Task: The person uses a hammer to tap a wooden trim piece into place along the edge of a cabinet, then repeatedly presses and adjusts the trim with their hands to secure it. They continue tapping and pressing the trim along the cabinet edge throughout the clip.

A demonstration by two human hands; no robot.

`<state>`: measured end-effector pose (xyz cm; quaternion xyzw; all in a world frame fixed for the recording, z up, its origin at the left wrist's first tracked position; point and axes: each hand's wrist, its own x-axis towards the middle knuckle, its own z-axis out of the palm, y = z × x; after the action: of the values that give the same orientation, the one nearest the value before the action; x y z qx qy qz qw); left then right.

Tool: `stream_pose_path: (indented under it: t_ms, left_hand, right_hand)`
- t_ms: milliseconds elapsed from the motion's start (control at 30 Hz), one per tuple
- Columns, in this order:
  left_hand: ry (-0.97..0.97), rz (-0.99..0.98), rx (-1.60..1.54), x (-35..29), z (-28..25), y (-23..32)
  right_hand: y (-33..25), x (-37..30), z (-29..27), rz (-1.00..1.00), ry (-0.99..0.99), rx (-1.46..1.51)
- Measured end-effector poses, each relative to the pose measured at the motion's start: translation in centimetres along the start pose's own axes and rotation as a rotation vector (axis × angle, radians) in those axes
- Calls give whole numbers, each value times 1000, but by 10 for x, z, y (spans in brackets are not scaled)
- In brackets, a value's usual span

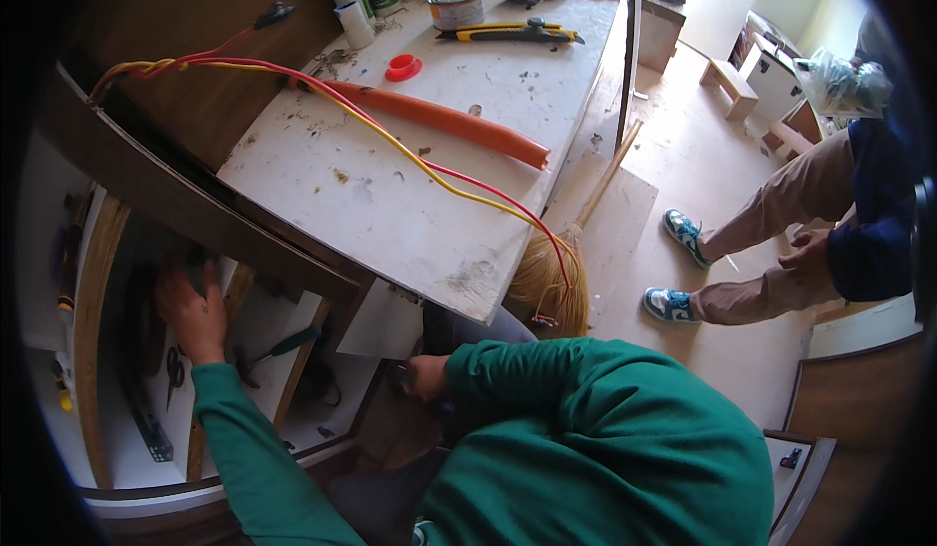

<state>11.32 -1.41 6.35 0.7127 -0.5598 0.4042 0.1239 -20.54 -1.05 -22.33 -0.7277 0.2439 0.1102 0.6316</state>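
My left hand (192, 312) reaches into an open drawer with wooden dividers (98, 351). Its thumb and fingers look apart, with the tips in shadow near dark items I cannot make out. Beside that hand lie black-handled scissors (175, 370) and a hammer (278, 349) with a dark teal grip. A dark metal drawer slide (146, 417) rests in the same part of the drawer as the scissors. Low by the drawer's right end, my right hand (427, 377) is closed around something dark, mostly hidden by the fingers.
On the white worktop (390, 214) lie an orange tube (439, 126), red and yellow wires (390, 141), a red cap (402, 68), a tin (456, 9) and a yellow utility knife (512, 34). A straw broom (551, 278) leans nearby. Another person (800, 204) sits at right.
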Motion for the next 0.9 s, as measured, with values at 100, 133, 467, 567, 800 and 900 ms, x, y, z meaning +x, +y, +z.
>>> stream_pose_path:
  t_ms: [100,133,467,567,800,900]
  left_hand:
    - [-15,6,-38,2,0,0]
    - [-25,4,-25,4,0,-1]
    - [-1,38,-70,8,4,-6]
    - [-12,17,-57,8,4,-6]
    - [30,29,-3,5,9,-9]
    - [18,7,2,4,12,-11]
  right_hand:
    - [-1,0,0,38,-54,38]
    - [-2,0,0,47,-35,53]
    - [-12,-16,-2,19,102,47]
    - [-17,-20,-2,20,85,50]
    - [-13,-17,-4,-26,60,-45]
    - [-7,-8,-3,31,11,-24]
